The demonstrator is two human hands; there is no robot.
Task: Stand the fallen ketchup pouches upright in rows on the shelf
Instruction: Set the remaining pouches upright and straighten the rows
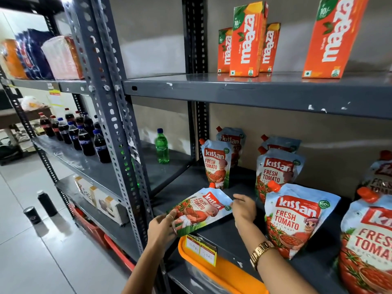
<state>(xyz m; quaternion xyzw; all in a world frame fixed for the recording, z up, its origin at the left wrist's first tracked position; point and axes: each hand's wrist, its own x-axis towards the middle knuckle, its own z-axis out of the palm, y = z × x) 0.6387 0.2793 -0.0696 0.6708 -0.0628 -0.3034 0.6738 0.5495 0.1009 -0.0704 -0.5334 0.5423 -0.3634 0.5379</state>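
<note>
A fallen Kissan ketchup pouch (pixel 201 209) lies flat and slanted at the front left of the grey shelf (pixel 231 234). My left hand (pixel 163 227) grips its bottom edge. My right hand (pixel 244 209), with a gold watch on the wrist, pinches its top right corner. Behind it an upright pouch (pixel 216 164) stands in front of another pouch (pixel 232 139). To the right, several more pouches stand in rows, among them one at the front (pixel 297 219), one behind that (pixel 275 168) and one at the right edge (pixel 369 251).
Orange Maaza juice cartons (pixel 248 39) stand on the shelf above. A perforated steel upright (pixel 125 145) rises just left of my hands. A green bottle (pixel 162 146) and cola bottles (pixel 84 136) stand on the left shelf. An orange-lidded bin (pixel 222 272) sits below.
</note>
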